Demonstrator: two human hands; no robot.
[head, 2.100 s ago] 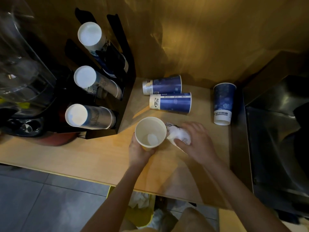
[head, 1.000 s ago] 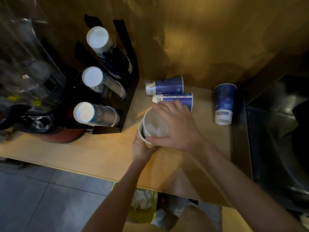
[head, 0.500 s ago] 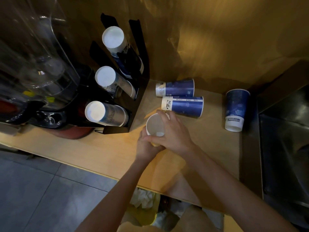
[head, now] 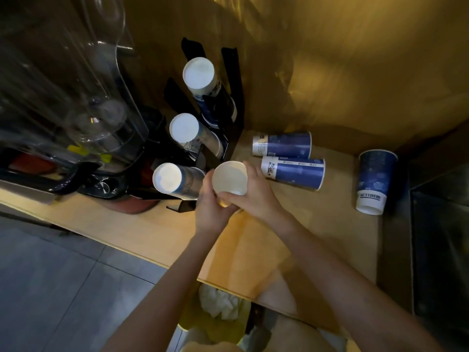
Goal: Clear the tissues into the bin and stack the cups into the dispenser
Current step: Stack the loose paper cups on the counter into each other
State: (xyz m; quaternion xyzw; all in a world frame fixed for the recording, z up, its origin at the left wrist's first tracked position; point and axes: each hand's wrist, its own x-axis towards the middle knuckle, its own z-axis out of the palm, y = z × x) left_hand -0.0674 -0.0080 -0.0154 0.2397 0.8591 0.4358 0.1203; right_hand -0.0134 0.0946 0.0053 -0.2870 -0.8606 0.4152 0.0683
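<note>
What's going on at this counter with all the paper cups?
A person is tidying up. Both hands, left hand and right hand, hold an open white cup near the black cup dispenser, which already holds three stacks. Two blue cups lie on their sides on the wooden counter, and a third blue cup stands upside down. Crumpled tissues sit in the bin below.

Both hands (head: 234,201) grip a white cup (head: 229,177) beside the dispenser (head: 232,118).
</note>
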